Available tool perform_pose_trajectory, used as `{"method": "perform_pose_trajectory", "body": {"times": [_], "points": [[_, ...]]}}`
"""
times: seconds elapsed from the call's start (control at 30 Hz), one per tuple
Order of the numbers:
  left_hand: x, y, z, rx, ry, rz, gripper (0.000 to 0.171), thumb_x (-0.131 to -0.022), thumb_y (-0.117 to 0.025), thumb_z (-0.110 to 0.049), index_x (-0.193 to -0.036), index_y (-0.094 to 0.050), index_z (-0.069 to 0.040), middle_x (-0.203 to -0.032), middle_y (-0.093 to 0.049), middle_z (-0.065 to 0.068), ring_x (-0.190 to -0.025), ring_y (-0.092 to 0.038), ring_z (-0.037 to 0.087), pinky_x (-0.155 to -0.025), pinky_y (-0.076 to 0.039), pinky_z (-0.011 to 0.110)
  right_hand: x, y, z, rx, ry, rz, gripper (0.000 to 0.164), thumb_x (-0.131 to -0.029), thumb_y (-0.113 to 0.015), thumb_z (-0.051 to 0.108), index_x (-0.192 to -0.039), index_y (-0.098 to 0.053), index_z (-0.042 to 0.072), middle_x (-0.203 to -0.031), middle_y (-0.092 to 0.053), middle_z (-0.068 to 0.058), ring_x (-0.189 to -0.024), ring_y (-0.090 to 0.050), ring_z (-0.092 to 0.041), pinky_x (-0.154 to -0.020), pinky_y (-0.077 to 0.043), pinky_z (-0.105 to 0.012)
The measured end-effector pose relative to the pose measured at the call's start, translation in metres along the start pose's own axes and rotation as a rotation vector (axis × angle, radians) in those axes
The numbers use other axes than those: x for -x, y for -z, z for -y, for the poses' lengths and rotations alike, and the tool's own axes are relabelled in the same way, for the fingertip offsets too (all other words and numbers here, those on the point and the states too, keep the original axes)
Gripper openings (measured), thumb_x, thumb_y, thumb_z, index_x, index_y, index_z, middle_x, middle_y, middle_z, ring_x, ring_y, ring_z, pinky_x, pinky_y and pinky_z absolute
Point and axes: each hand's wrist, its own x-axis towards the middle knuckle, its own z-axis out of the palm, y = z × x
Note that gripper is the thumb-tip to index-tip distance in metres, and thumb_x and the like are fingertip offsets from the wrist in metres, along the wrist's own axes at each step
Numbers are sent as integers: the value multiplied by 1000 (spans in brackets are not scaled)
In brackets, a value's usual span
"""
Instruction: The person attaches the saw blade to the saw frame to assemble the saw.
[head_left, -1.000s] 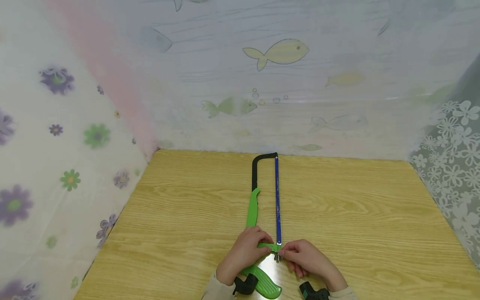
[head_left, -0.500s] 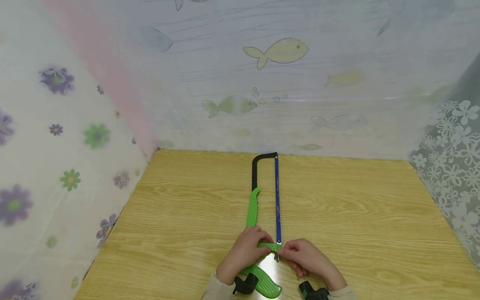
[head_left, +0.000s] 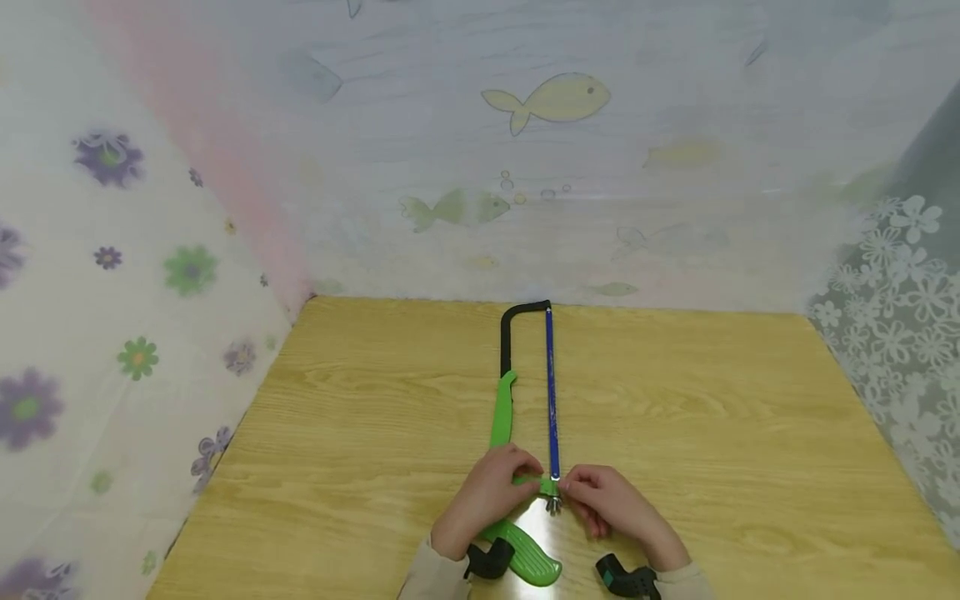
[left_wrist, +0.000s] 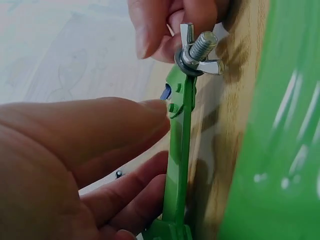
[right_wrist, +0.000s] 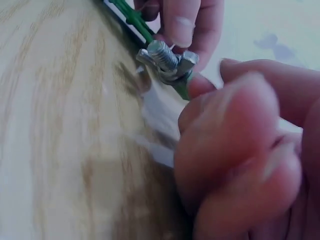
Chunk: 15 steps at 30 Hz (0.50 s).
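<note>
A hacksaw point(head_left: 502, 412) with a green and black frame lies on the table, its blue blade point(head_left: 552, 392) on the right side. My left hand point(head_left: 489, 487) grips the green crossbar point(left_wrist: 177, 160) near the handle end, thumb on one side and fingers behind. A silver wing nut point(left_wrist: 212, 67) sits on a threaded bolt point(right_wrist: 162, 54) at the bar's tip, with a dark washer under it. Curled beside that nut is my right hand point(head_left: 613, 498), fingertips right at the green tip and the blade's near end; whether they pinch it I cannot tell.
The saw's ribbed green handle point(head_left: 531, 557) lies between my wrists. Beneath everything is a wood-grain table point(head_left: 697, 400), bounded by a fish-print curtain point(head_left: 420, 142) behind and a flower-print one point(head_left: 67, 333) on the left. Dark wrist-worn devices point(head_left: 626, 578) show at both sleeves.
The wing nut has turned: its wings now spread sideways. My right fingertips have moved slightly up beside the blade's end. The whole scene has shifted a little up and left in the head view.
</note>
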Motion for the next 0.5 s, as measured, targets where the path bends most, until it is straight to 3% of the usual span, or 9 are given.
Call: {"method": "perform_pose_trajectory", "body": {"times": [0.13,0.27,0.4,0.5], "points": [[-3,0,-1,62,13,-14,14,-82,-63,-28,-94,-65,-20,-94,-52,-10,-82,-51,6,-70,-42,24,0,7,1,-46,0,-3,33,-92,-47,30,-83,-57,0,-59,-52,-5,-40,-47,-13,-37,-42,-30],[-3,2,-1,93,34,-31,16,-84,-61,-28,-96,-64,-20,-97,-52,-10,-84,-52,6,-70,-43,25,1,14,4,-23,5,-23,33,-91,-49,30,-89,-60,0,-64,-56,-11,-44,-50,-15,-40,-44,-33],[-3,9,3,111,27,-71,18,-85,-60,-28,-99,-64,-19,-97,-54,-9,-84,-53,7,-70,-43,27,8,27,9,67,-11,-108,34,-90,-50,34,-98,-60,2,-70,-58,-12,-51,-54,-20,-43,-44,-35],[-5,17,8,138,4,-77,22,-87,-56,-30,-104,-63,-17,-99,-55,-6,-85,-53,9,-70,-43,28,15,42,14,209,-33,-207,30,-91,-49,31,-101,-60,5,-75,-59,-8,-58,-55,-21,-47,-45,-33]]}}
